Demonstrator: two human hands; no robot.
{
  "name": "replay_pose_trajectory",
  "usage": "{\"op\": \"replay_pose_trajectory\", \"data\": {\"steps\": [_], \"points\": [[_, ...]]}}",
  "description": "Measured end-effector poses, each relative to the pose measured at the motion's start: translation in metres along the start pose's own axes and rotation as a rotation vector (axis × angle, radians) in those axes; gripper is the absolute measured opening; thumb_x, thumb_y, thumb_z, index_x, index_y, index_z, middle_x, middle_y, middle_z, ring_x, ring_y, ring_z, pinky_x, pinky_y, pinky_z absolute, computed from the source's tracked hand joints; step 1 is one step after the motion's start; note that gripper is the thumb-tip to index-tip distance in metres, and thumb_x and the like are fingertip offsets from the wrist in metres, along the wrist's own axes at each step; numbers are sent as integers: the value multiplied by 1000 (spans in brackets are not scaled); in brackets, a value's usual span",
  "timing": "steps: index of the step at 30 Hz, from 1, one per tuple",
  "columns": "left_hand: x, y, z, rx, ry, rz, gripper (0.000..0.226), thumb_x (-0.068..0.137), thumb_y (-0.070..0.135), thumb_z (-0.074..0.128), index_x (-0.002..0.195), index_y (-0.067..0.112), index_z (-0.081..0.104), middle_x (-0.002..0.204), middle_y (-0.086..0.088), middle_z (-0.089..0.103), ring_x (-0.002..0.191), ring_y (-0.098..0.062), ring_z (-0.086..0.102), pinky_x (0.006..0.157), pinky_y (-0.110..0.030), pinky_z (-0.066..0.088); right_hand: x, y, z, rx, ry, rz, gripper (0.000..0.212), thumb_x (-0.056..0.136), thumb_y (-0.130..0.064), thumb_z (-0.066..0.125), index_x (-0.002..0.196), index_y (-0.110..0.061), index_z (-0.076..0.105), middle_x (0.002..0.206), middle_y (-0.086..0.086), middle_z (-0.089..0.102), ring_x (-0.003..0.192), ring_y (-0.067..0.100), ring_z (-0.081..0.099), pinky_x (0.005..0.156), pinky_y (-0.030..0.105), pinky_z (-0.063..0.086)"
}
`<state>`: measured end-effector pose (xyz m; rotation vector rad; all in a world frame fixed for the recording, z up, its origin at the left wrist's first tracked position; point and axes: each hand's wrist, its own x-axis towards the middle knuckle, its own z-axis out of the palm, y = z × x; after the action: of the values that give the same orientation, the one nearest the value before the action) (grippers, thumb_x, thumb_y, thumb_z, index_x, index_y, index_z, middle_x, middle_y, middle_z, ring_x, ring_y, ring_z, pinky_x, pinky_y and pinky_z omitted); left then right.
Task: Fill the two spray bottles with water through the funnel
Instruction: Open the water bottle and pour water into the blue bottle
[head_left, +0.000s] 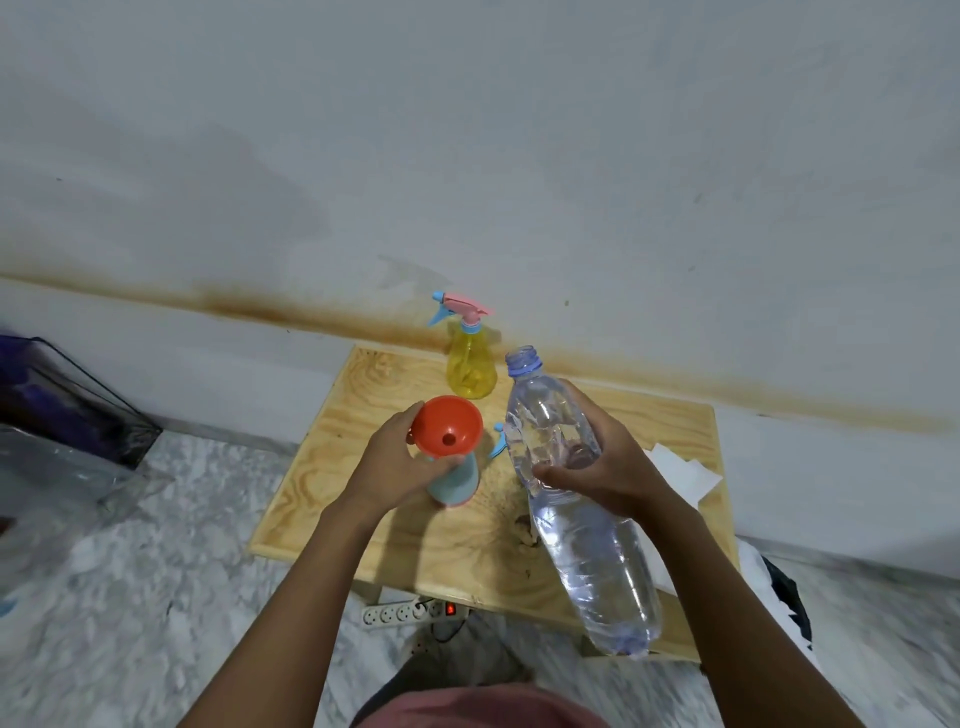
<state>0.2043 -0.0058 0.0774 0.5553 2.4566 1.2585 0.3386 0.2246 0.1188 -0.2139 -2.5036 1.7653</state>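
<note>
A small wooden surface (649, 415) stood against the white wall, just right of the frame's centre. At its far edge, close to the wall, the yellow bottle (471, 366) stood upright with its pink-and-blue sprayer (460, 307) screwed on.

Nearer the middle of the frame, the blue bottle (454, 480) stood on the surface with the orange funnel (449, 426) seated in its neck — the funnel's mouth faced up toward the viewer, its dark spout hole plain to see. The left hand (397, 457) had its grip closed around the bottle's top just under the funnel, thumb in front, fingers wrapping the far side. A bit of blue plastic (497, 439), seemingly a sprayer part, poked out just right of the funnel; most of it was hidden.

The right hand (605, 465) held the water bottle (576, 499), a big clear one, its grip wrapped around the upper body. The bottle was uncapped and tilted, neck pointing up and away toward the yellow bottle, base down at the lower right of the frame. Water filled much of it. Its mouth was beside the funnel, not over it.

White paper (685, 470) lay on the surface beyond the right wrist. Below the surface's near edge a power strip (405, 613) lay on the marble floor (156, 597), its red switch lit.
</note>
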Motion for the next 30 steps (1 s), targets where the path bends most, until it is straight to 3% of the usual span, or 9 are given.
{"op": "replay_pose_trajectory", "data": {"steps": [3, 6, 10, 12, 17, 21, 24, 28, 30], "points": [[2, -3, 0, 4, 8, -1, 72, 66, 35, 90, 129, 26, 55, 116, 8, 60, 105, -15, 58, 82, -16, 43, 0, 1, 0, -54, -54, 55, 89, 67, -43, 86, 137, -57, 33, 129, -25, 58, 115, -7, 59, 90, 10, 47], [2, -4, 0, 9, 21, -7, 77, 66, 35, 90, 133, 24, 54, 118, 7, 60, 105, -14, 58, 83, -19, 42, 2, 9, 2, -61, -115, 104, 99, 66, -51, 86, 150, -38, 34, 133, -11, 62, 114, 4, 63, 95, 27, 53], [3, -4, 1, 6, 31, -3, 78, 66, 34, 90, 134, 24, 53, 117, 8, 59, 104, -14, 57, 80, -16, 41, 4, 15, 7, -124, -156, 111, 98, 65, -58, 83, 149, -32, 38, 128, -10, 65, 103, 16, 68, 90, 38, 56], [3, -4, 1, 4, 30, -3, 78, 66, 34, 90, 134, 23, 53, 117, 8, 58, 105, -14, 57, 83, -20, 41, 5, 17, 9, -119, -170, 110, 95, 65, -55, 82, 147, -30, 41, 120, -14, 68, 93, 21, 69, 82, 36, 58], [2, -4, 1, -2, 32, -1, 79, 67, 31, 90, 136, 22, 52, 118, 8, 56, 105, -14, 56, 85, -22, 41, 8, 19, 13, -106, -212, 127, 91, 68, -51, 81, 148, -33, 39, 115, -16, 69, 85, 16, 67, 77, 28, 56], [4, -7, 1, 2, 33, -1, 82, 65, 34, 91, 136, 22, 52, 122, 5, 58, 105, -14, 57, 86, -23, 43, 10, 19, 14, -98, -240, 133, 86, 74, -39, 82, 148, -34, 39, 120, -18, 67, 102, 12, 68, 86, 22, 54], [5, -7, 1, 1, 33, -3, 83, 65, 35, 91, 137, 22, 52, 122, 6, 58, 105, -14, 57, 86, -23, 43, 12, 18, 14, -109, -274, 134, 81, 77, -35, 81, 146, -38, 41, 116, -17, 70, 99, 22, 70, 89, 32, 57], [6, -10, 2, -3, 31, -3, 85, 64, 35, 91, 138, 21, 52, 124, 5, 59, 105, -13, 57, 86, -22, 44, 12, 17, 14, -124, -275, 143, 76, 79, -28, 82, 145, -36, 44, 105, -15, 73, 84, 17, 71, 73, 21, 55], [6, -10, 3, -7, 34, -5, 86, 64, 35, 91, 139, 21, 51, 124, 5, 59, 106, -13, 57, 87, -22, 44, 12, 16, 14, -117, -278, 147, 78, 79, -28, 82, 146, -35, 42, 105, -12, 73, 81, 15, 72, 72, 21, 56]]}}
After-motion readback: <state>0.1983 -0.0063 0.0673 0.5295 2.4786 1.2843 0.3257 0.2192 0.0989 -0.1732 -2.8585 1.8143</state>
